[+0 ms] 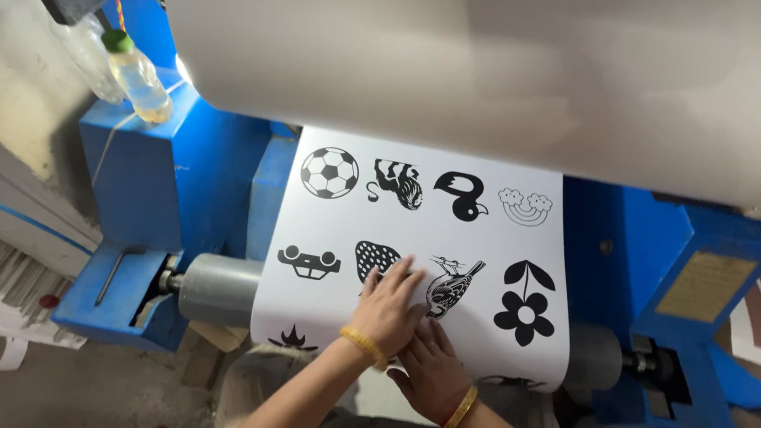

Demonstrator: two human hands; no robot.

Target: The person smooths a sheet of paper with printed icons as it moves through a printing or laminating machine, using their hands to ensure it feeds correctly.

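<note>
Both hands, left hand over right hand, press flat, fingers spread, hiding part of the printed sheet.

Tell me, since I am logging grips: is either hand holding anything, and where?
Nothing is gripped. The left hand and right hand lie flat, overlapping, pressing on the printed white sheet near its middle.

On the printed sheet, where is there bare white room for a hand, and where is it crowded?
Bare patches on the sheet: the strip along its right edge below the rainbow, beside the flower, and the left margin under the soccer ball. Crowded: the lower middle, where the left hand overlaps the right hand between the strawberry and bird.
</note>
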